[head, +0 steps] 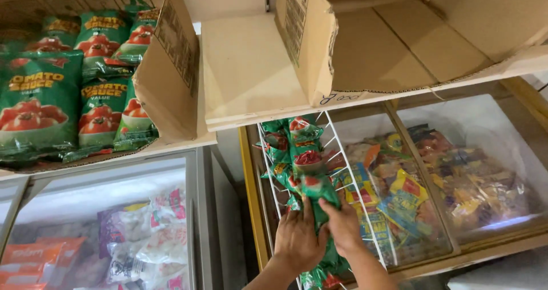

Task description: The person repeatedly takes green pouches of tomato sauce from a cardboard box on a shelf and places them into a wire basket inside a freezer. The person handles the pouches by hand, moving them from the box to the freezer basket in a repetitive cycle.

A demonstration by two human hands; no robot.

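Observation:
Both my hands press on green sauce pouches [305, 158] stacked in a white wire rack [342, 153] that hangs between two chest freezers. My left hand [298, 238] lies flat on the lower pouches, fingers closed around one. My right hand [344, 226] grips the same green pouch [321, 194] from the right side, thumb on top. Several pouches with red tomato pictures fill the rack above my hands, up to the shelf.
An open cardboard box [171, 67] full of larger green tomato sauce packs [40, 104] sits top left on a shelf. An empty cardboard box [388, 39] is top right. Glass-lidded freezers hold frozen packets at left [142, 238] and right [456, 181].

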